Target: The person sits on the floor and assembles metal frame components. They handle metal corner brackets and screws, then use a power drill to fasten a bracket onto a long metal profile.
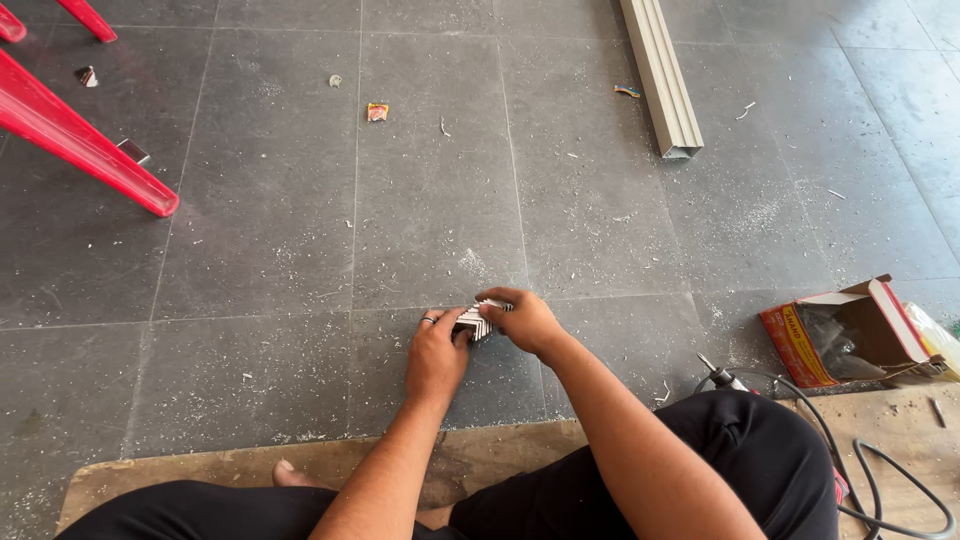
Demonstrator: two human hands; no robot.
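Sitting on a brown board (250, 465) at the edge of a grey tiled floor (270, 250), the person works with both hands on one small stack of ribbed light-metal pieces (480, 318) that lies on the tile just ahead of the knees; left hand (437, 355), with a ring on one finger, has its fingers curled narrow against the left end of the stack, touching it; right hand (525, 318) arches over the top and right end, fingertips pinched down on it; both hands are closed on the stack, neither spread wide; exact count of pieces in the stack cannot be told, the ribs being too small and partly covered by fingers. Progress, as a judgement: the pieces look gathered and squared together, so the bundling seems mostly done, while the stack is not yet lifted or set anywhere else; metal shavings scattered across the floor suggest cutting or drilling already carried out here. Count of other items: one long pale metal channel (660, 75) lying on the floor at upper right, well apart from the hands; one open cardboard box (850, 335) at right, red-sided, contents unclear; one power tool (722, 378) just beside the right knee, only its tip and a black cable (880, 460) showing; two red chair legs (80, 145) at upper left, a third partly in view at the top edge; one small orange wrapper (377, 111) on the tile far ahead.
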